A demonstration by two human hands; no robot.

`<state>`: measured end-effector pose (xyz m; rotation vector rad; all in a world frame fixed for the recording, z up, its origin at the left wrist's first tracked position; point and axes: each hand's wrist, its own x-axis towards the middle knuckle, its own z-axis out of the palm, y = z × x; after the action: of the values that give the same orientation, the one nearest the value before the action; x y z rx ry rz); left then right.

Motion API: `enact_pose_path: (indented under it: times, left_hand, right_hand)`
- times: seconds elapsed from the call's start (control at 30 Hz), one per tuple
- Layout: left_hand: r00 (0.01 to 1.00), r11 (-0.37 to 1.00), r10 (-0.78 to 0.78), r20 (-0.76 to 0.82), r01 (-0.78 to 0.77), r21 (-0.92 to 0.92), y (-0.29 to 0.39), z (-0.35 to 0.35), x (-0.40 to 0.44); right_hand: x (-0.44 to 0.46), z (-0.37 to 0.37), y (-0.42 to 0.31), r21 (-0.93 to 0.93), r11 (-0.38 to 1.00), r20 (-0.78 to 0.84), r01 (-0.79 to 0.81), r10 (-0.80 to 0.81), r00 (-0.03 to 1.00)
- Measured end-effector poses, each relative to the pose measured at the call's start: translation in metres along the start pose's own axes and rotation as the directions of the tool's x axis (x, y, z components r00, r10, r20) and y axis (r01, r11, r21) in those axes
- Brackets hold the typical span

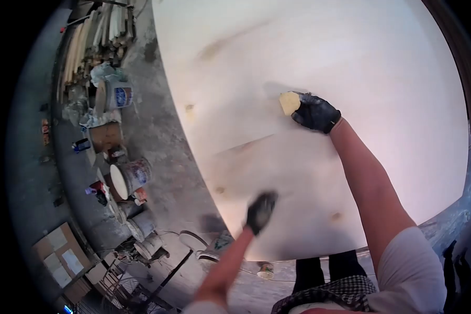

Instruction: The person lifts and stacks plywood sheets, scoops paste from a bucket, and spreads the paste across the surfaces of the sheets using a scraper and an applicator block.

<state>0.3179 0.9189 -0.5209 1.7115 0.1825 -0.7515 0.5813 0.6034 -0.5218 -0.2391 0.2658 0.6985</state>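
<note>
My right hand (317, 112), in a black glove, grips a small pale-yellow pad (289, 103) with rounded edges. It lies against a large light wooden panel (403, 94), at about the panel's middle; whether the pad is sponge or abrasive paper I cannot make out. Lower down, near the panel's front left edge, my left hand (261, 210) is over the surface in a black glove. Motion smears its fingers, and a lighter patch shows on the glove. Brownish knots and long dark streaks mark the wood.
Along the floor at left stand a white bucket (119, 95), a large tub (132, 177) and stacked wood strips (91, 42). An open cardboard box (63, 254) and a wire rack (125, 290) are at lower left. A small can (265, 270) sits below the panel's front edge.
</note>
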Motion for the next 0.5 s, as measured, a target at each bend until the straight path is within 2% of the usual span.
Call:
enact_pose_path:
  times: [0.03,0.07,0.1,0.13,0.17,0.2,0.23,0.3,0.33,0.37,0.4,0.43,0.47,0.5]
  left_hand:
    - [0.995,0.975,-0.086,-0.056,0.095,0.202,-0.012,0.014,-0.077]
    - [0.979,0.940,-0.170,-0.111,0.195,0.279,-0.020,0.028,-0.153]
    - [0.980,0.489,-0.146,-0.138,0.193,0.850,0.032,0.051,-0.205]
    - [0.968,0.608,-0.194,-0.161,0.248,0.754,0.046,0.058,-0.252]
    - [0.953,0.707,-0.241,-0.184,0.302,0.639,0.061,0.065,-0.298]
    - [0.854,0.636,-0.406,-0.325,0.519,0.571,0.061,0.067,-0.334]
    - [0.713,0.535,-0.546,-0.440,0.701,0.471,0.058,0.072,-0.369]
    - [0.742,0.677,-0.483,-0.465,0.653,0.340,0.021,0.082,-0.433]
    - [0.756,0.629,-0.553,-0.350,0.654,0.419,0.028,0.077,-0.447]
    - [0.648,0.444,-0.690,-0.324,0.732,0.518,0.023,0.079,-0.451]
    - [0.624,0.431,-0.708,-0.332,0.753,0.497,0.032,0.083,-0.447]
    - [0.597,0.414,-0.728,-0.336,0.774,0.478,0.041,0.089,-0.446]
    - [0.680,0.540,-0.671,-0.296,0.722,0.433,0.035,0.095,-0.446]
    - [0.758,0.656,-0.603,-0.248,0.648,0.387,0.016,0.099,-0.437]
  right_hand:
    - [0.000,0.001,0.001,-0.008,1.000,0.027,0.018,-0.018,0.999]
    - [-0.002,0.006,0.002,0.021,0.999,0.017,0.039,-0.040,0.999]
    - [-0.005,0.008,0.006,0.023,0.995,-0.015,0.102,-0.102,0.995]
    - [-0.007,0.008,0.009,-0.483,0.810,0.088,0.334,-0.334,0.938]
    - [-0.022,0.007,0.019,-0.543,0.763,0.106,0.352,-0.353,0.930]
    - [-0.037,0.007,0.028,-0.600,0.711,0.124,0.368,-0.372,0.920]
    - [-0.064,0.005,0.042,-0.287,0.937,0.028,0.199,-0.199,0.980]
    - [-0.144,0.000,0.077,-0.176,0.984,-0.018,0.040,-0.044,0.999]
    - [-0.188,0.003,0.095,-0.104,0.994,-0.061,-0.011,0.004,0.998]
    - [-0.236,0.012,0.116,-0.165,0.986,-0.050,0.026,-0.035,0.998]
    - [-0.294,0.046,0.123,-0.804,0.556,0.121,0.211,-0.194,0.973]
    - [-0.334,0.050,0.137,-0.028,1.000,-0.123,0.011,-0.014,0.992]
    - [-0.381,0.071,0.142,-0.161,0.986,-0.179,-0.051,0.022,0.984]
    - [-0.426,0.085,0.146,-0.160,0.982,-0.209,-0.100,0.066,0.976]
